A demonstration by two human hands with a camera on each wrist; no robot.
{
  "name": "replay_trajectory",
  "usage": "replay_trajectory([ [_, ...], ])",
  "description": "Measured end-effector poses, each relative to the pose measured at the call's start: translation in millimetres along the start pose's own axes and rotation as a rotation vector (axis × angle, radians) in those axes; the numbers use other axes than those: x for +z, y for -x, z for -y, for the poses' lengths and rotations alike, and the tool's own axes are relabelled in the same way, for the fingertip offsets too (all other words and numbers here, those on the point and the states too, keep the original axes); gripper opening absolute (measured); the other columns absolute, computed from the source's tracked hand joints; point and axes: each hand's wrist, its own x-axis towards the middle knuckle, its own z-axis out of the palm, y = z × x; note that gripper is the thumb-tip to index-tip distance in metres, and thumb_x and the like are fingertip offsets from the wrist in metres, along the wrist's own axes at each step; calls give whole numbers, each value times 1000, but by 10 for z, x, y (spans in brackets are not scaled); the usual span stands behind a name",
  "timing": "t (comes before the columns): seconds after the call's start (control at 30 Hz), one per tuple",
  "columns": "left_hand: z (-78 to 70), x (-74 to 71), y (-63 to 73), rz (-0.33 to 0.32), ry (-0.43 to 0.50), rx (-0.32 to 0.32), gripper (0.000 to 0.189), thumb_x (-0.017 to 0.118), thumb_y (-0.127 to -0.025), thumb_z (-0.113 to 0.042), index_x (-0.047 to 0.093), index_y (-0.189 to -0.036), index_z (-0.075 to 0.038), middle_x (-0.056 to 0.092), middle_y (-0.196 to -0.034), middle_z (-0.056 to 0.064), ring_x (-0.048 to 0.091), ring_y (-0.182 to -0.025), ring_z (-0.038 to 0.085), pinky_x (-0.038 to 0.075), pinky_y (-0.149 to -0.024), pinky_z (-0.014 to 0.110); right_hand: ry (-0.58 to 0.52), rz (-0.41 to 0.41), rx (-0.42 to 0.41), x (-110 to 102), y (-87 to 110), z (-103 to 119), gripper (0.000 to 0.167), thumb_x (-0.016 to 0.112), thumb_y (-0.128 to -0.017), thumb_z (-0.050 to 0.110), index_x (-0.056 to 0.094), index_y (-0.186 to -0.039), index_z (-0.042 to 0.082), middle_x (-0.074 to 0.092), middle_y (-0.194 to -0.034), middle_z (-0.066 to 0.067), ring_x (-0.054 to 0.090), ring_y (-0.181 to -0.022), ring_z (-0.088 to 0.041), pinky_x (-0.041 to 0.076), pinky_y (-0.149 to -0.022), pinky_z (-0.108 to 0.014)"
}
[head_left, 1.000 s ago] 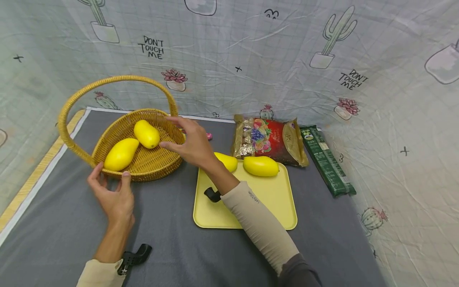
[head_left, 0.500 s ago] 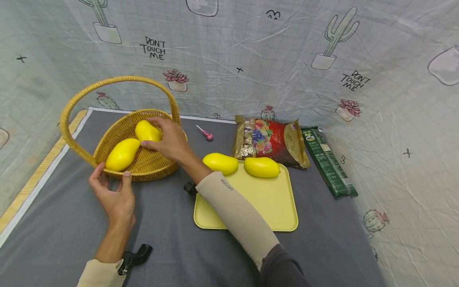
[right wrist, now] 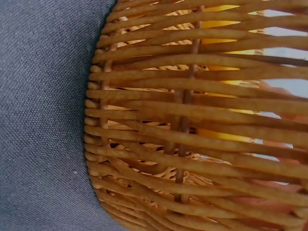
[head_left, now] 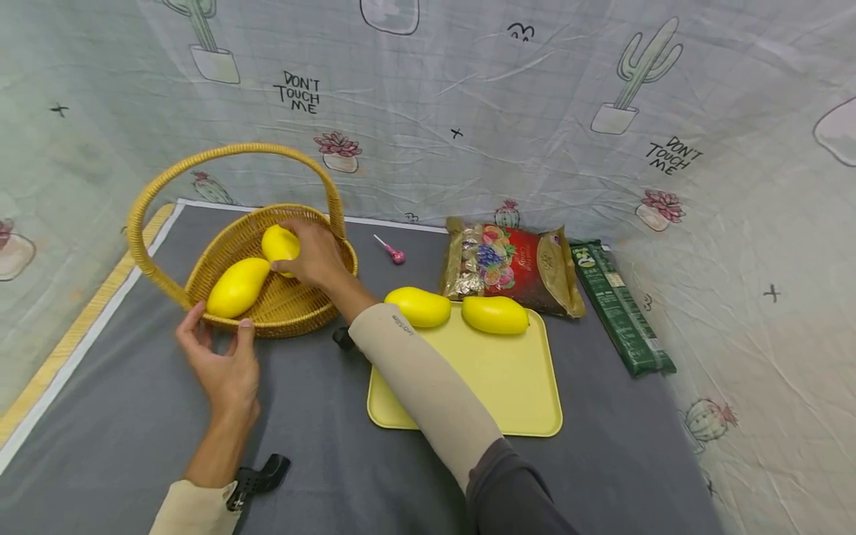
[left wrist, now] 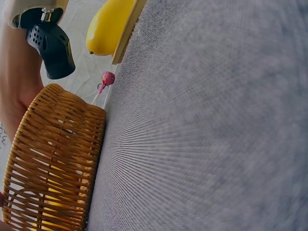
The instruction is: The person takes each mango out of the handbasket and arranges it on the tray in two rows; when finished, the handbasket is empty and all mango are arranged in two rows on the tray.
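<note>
A yellow wicker basket (head_left: 294,325) with a tall arched handle stands at the left in the head view. Two yellow mangoes lie inside: a near mango (head_left: 238,288) by the front left rim and a far mango (head_left: 277,242) behind it. My left hand (head_left: 224,371) holds the basket's front rim between thumb and fingers. Reaching into the basket, my right hand (head_left: 314,253) grips the far mango, its thumb on the near side; the other fingers are partly hidden behind it. In the right wrist view the basket's woven wall (right wrist: 192,106) covers most of that hand.
Right of the basket, a yellow tray (head_left: 495,379) bears two mangoes along its back edge, one mango (head_left: 418,307) left and another mango (head_left: 495,315) right. Behind are a pink lollipop (head_left: 394,254), a candy bag (head_left: 515,267) and a green packet (head_left: 622,308).
My right hand has moved left from the basket's right rim onto the far mango, uncovering the lollipop and the tray's left mango. My left hand stays on the rim.
</note>
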Motion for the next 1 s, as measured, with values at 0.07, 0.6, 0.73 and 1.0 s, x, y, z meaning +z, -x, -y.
replay_trajectory([
  [0.07, 2, 6, 7, 0, -1, 3, 65, 71, -98, -6, 41, -154, -25, 31, -167, -2, 28, -154, 15, 39, -118, 46, 25, 19, 14, 20, -12, -8, 74, 82, -93, 42, 49, -158, 31, 54, -158, 12, 54, -142, -10, 45, -113, -26],
  [0.6, 12, 2, 0, 7, -11, 0, 66, 70, -99, -8, 40, -155, -26, 29, -168, -2, 27, -155, 15, 39, -118, 44, 68, 61, 22, 20, 41, -56, 64, 78, -98, 36, 52, -155, 31, 56, -155, 7, 53, -140, -13, 45, -111, -28],
  [0.73, 11, 0, -5, 3, -5, -4, 66, 70, -99, -8, 39, -155, -26, 28, -169, -1, 26, -154, 15, 39, -118, 45, 40, 45, -22, -69, 142, -76, 65, 79, -97, 34, 52, -156, 32, 54, -158, 8, 52, -142, -14, 44, -113, -29],
  [1.0, 8, 1, -1, 4, -1, 4, 65, 69, -99, -9, 40, -154, -25, 28, -168, 0, 25, -155, 16, 38, -120, 46, -50, -12, -143, -333, 463, -87, 65, 81, -97, 30, 53, -156, 29, 58, -153, 3, 53, -138, -15, 43, -112, -31],
])
